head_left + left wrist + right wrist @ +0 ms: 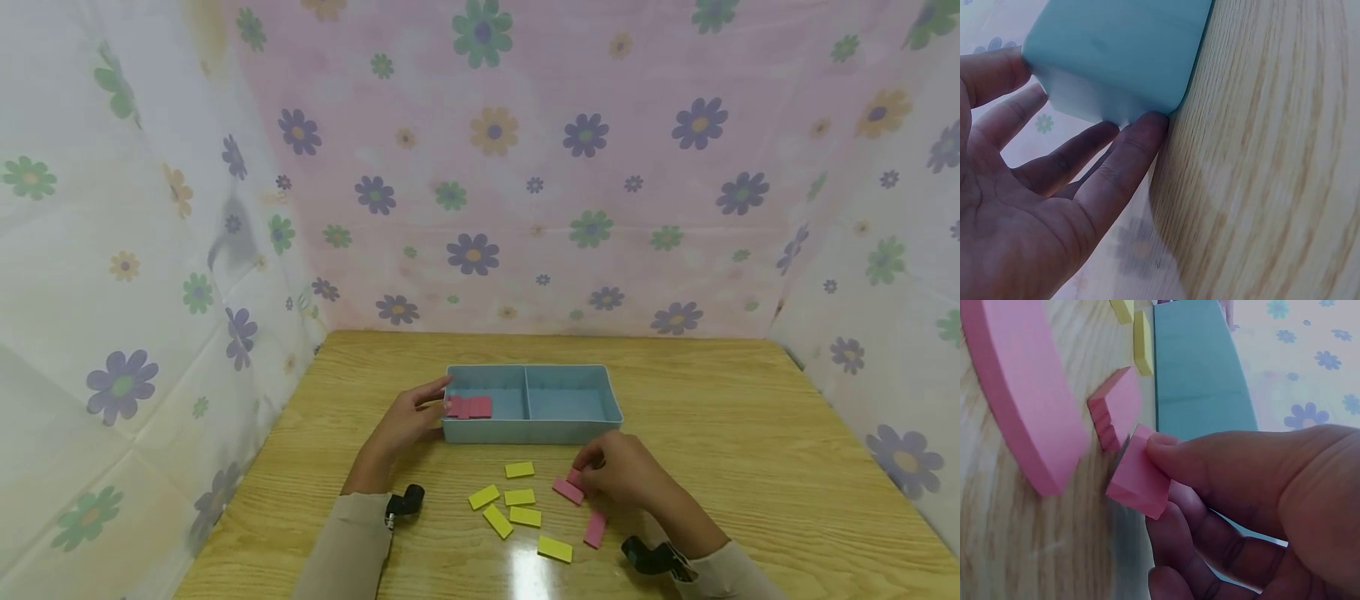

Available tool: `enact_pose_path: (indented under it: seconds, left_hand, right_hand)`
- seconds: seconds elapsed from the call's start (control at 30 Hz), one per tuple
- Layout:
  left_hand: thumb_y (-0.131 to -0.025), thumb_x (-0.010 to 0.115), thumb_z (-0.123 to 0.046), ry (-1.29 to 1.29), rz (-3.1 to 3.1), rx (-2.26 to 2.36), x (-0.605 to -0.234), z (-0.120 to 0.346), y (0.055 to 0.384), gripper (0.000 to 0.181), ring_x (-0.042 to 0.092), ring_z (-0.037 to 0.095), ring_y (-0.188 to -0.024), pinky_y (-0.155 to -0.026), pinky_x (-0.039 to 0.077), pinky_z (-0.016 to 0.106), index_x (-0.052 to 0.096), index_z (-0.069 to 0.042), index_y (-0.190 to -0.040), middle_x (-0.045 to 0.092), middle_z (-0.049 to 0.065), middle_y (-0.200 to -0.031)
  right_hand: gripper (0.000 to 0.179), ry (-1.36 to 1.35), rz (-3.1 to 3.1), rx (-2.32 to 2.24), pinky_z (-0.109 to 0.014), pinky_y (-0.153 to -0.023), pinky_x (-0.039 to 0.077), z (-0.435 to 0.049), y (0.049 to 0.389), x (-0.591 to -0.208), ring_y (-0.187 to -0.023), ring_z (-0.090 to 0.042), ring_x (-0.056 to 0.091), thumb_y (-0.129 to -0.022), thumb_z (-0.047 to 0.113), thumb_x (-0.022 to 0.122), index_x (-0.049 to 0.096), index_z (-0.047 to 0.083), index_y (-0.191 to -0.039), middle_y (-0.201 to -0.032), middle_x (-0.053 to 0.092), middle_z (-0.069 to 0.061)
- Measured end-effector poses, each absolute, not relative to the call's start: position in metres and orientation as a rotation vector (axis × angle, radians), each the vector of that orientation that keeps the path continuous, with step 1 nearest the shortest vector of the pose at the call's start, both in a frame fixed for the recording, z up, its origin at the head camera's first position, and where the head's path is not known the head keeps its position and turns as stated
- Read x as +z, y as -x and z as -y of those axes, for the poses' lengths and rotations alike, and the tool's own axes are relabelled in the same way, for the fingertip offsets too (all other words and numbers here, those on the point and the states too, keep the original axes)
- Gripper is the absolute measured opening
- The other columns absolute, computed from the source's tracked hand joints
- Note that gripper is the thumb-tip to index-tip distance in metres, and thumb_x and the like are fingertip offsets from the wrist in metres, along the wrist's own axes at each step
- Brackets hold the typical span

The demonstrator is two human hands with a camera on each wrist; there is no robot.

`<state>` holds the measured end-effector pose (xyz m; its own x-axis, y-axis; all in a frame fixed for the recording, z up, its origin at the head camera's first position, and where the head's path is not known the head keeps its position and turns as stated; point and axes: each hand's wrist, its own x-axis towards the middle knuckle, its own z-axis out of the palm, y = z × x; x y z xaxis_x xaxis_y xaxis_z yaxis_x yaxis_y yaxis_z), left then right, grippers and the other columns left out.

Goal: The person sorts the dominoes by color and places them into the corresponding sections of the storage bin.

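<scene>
My left hand (405,423) rests its extended fingertips against the left end of a blue two-compartment box (532,432). In the left wrist view those fingers (1119,165) spread over the box's end wall, one low down near the table. Several pink blocks (472,407) lie together in the left compartment. In front of the box my right hand (626,473) pinches a flat pink block (1141,475) between thumb and fingers. Right beside it lies another pink block (567,491), and a third pink block (595,529) is nearer the front, below the hand.
Several yellow blocks (519,497) lie scattered on the wooden table (712,417), left of the right hand. One yellow block (555,549) sits closer to the front. Flowered cloth (495,192) hangs behind the table and along both sides.
</scene>
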<state>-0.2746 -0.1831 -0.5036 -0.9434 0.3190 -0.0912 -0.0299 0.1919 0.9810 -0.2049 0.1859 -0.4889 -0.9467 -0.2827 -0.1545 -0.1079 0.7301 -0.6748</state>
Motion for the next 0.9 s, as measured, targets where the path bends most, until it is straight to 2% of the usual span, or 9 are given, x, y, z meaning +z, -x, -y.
enact_pose_path:
  seconds: [0.2,0.43,0.7,0.9]
  left_hand:
    - [-0.107,0.060,-0.019,-0.246,-2.200,1.825,-0.504,0.183,0.275,0.055,0.046,0.041,-0.144,-0.102,0.056,0.050,0.044,-0.025,-0.159,0.040,0.020,-0.161]
    - [-0.105,0.063,-0.021,-0.235,-2.175,1.839,-0.503,0.183,0.275,0.055,0.046,0.040,-0.144,-0.102,0.057,0.050,0.046,-0.026,-0.158,0.039,0.019,-0.162]
    - [-0.106,0.062,-0.019,-0.259,-2.161,1.857,-0.505,0.184,0.276,0.051,0.047,0.039,-0.144,-0.102,0.057,0.049,0.050,-0.017,-0.155,0.041,0.020,-0.161]
    - [-0.107,0.060,-0.018,-0.286,-2.136,1.870,-0.506,0.184,0.276,0.048,0.051,0.038,-0.142,-0.101,0.058,0.047,0.051,-0.014,-0.154,0.044,0.017,-0.160]
  right_hand:
    - [0.011,0.352,-2.707,-1.046,-0.030,-0.059,0.052,-0.186,0.206,-0.481,-0.074,-0.013,0.062,-0.087,0.004,0.074,0.080,0.013,-0.091,-0.084,0.071,0.002]
    - [0.010,0.345,-2.770,-1.034,-0.030,-0.067,0.056,-0.184,0.209,-0.474,-0.083,-0.011,0.065,-0.091,0.011,0.075,0.081,0.017,-0.097,-0.092,0.073,0.004]
    - [0.016,0.304,-2.771,-1.144,-0.031,-0.072,0.057,-0.180,0.212,-0.468,-0.088,-0.011,0.067,-0.091,0.013,0.073,0.080,0.017,-0.105,-0.095,0.074,0.005]
    - [0.015,0.260,-2.737,-1.234,-0.031,-0.071,0.057,-0.177,0.215,-0.461,-0.090,-0.013,0.069,-0.093,0.019,0.075,0.081,0.018,-0.107,-0.100,0.075,0.002]
